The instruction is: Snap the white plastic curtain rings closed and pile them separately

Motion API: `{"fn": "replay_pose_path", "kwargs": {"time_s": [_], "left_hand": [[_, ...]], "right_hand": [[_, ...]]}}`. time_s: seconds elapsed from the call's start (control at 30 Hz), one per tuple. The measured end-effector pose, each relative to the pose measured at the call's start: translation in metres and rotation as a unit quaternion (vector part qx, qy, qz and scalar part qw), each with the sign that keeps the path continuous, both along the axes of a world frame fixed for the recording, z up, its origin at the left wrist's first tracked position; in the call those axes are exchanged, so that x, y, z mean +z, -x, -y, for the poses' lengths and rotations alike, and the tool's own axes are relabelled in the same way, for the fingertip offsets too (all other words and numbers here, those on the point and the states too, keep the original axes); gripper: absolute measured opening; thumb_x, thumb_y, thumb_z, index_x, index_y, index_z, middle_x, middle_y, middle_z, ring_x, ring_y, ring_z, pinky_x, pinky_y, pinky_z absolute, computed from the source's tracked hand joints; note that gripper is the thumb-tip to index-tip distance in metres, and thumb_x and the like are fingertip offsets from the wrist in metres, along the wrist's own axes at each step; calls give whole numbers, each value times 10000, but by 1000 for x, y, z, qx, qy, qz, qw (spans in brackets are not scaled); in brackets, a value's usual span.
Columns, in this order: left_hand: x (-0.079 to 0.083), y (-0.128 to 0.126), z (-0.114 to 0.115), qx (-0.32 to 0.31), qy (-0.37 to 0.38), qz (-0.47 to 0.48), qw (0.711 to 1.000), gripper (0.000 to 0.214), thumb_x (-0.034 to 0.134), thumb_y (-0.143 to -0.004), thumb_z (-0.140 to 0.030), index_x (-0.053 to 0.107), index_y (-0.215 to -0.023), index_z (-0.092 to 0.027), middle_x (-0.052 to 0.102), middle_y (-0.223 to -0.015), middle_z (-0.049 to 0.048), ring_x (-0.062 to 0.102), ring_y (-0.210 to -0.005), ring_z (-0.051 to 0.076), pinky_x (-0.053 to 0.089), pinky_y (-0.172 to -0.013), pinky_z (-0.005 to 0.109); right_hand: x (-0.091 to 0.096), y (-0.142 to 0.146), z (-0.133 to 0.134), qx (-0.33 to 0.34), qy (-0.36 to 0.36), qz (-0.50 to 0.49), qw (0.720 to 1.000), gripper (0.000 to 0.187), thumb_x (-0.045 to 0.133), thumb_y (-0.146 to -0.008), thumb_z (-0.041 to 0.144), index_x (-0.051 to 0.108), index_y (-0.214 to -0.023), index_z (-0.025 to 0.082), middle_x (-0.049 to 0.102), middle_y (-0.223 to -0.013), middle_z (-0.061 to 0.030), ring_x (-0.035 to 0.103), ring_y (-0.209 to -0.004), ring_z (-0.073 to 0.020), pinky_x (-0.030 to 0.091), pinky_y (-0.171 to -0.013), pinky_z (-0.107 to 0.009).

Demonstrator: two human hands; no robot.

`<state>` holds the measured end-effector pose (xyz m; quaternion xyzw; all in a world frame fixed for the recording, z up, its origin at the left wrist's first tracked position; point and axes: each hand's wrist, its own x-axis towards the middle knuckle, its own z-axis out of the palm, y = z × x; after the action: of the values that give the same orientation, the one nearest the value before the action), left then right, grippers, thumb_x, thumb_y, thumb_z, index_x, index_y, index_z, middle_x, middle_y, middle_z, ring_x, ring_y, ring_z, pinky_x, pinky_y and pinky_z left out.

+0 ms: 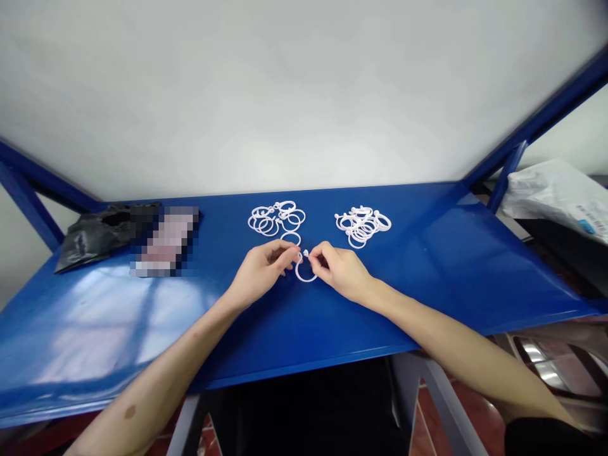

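Observation:
Between my two hands is a white plastic ring point(306, 280), like a shower curtain ring, with a gap at its top. My left hand point(263, 269) pinches its left end, and my right hand point(339, 269) pinches it on the right near the small knobbed end. The ring's loop hangs toward me, just above or on the blue table; I cannot tell which. Another white ring point(291, 233) lies just beyond my left fingers. Farther back is a loose group of similar rings point(263, 223), and a denser pile of rings point(363, 227) lies to the right.
The blue table point(304, 329) meets a pale wall point(285, 95) at the back. On its left lie a black plastic bag point(95, 237) and a blurred-out phone-like object point(166, 240). A whitish plastic bag point(560, 193) sits at the far right, past a blue frame post point(508, 177).

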<state>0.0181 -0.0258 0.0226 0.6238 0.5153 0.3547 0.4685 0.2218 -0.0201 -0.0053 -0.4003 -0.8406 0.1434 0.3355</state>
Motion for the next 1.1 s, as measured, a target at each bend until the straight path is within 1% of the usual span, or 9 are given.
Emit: {"fn": "replay_pose_path", "kwargs": {"time_s": [0.1, 0.23, 0.43, 0.63, 0.73, 0.8, 0.9, 1.0, 1.1], "left_hand": [[-1, -1, 0, -14, 10, 3, 1000, 263, 637, -890, -439, 757, -910, -206, 751, -803, 27, 618, -657, 128, 518, -613, 245], [-6, -3, 2, 9, 9, 52, 999, 278, 697, -839, -440, 785, -936, -195, 769, -830, 35, 633, -675, 132, 522, -641, 250], [-12, -6, 10, 33, -13, 57, 998, 259, 719, -813, -423, 801, -911, -198, 797, -910, 51, 721, -827, 194, 554, -781, 297], [-16, -6, 17, 22, -97, -33, 994, 208, 652, -883, -359, 802, -951, -233, 803, -956, 26, 743, -845, 200, 556, -807, 304], [-13, -6, 14, 3, -162, -75, 984, 222, 616, -930, -352, 782, -1011, -229, 798, -1007, 26, 741, -881, 197, 561, -823, 303], [-11, -5, 7, 1, -207, -111, 972, 264, 616, -945, -359, 736, -1135, -221, 786, -1064, 35, 727, -927, 202, 564, -861, 323], [-15, 2, -5, 16, -291, -217, 932, 360, 628, -946, -330, 644, -1280, -197, 753, -1128, 72, 662, -1040, 244, 540, -955, 412], [-24, 13, -16, -7, -349, -340, 873, 306, 613, -942, -268, 674, -1225, -167, 682, -1217, 132, 568, -1144, 310, 501, -993, 496], [-30, 20, -23, -32, -357, -380, 853, 204, 589, -952, -244, 731, -1085, -179, 663, -1204, 131, 549, -1111, 316, 494, -964, 506]], "right_hand": [[2, -1, 0, 13, -26, 8, 1000, 138, 481, -1014, 226, 582, -923, 204, 706, -832, -38, 649, -682, -143, 463, -611, -259], [6, -1, 1, 56, -18, -54, 997, 139, 495, -1039, 268, 602, -978, 203, 697, -908, -45, 671, -783, -147, 519, -691, -270], [9, -1, 8, 94, -30, -48, 994, 190, 476, -1053, 262, 584, -911, 197, 663, -845, -43, 625, -761, -151, 518, -703, -289], [6, -2, 12, 112, -126, 35, 985, 275, 399, -1066, 197, 592, -871, 179, 650, -775, -47, 580, -703, -154, 490, -645, -282], [11, -1, 4, 108, -137, 55, 983, 271, 406, -1065, 212, 618, -899, 176, 670, -817, -58, 602, -751, -162, 506, -678, -287], [17, -5, -6, 72, -136, 52, 987, 244, 440, -1058, 241, 638, -931, 176, 687, -879, -73, 626, -823, -177, 525, -748, -308], [24, -26, -28, -57, -133, 36, 989, 204, 498, -1036, 265, 669, -969, 176, 688, -910, -84, 638, -852, -201, 530, -788, -342], [23, -60, -51, -188, -120, 26, 974, 199, 539, -1008, 271, 708, -1003, 166, 669, -953, -101, 641, -830, -210, 539, -752, -347], [20, -88, -66, -266, -106, 55, 957, 219, 552, -979, 264, 735, -1035, 156, 658, -1020, -130, 636, -862, -242, 552, -790, -405]]}}
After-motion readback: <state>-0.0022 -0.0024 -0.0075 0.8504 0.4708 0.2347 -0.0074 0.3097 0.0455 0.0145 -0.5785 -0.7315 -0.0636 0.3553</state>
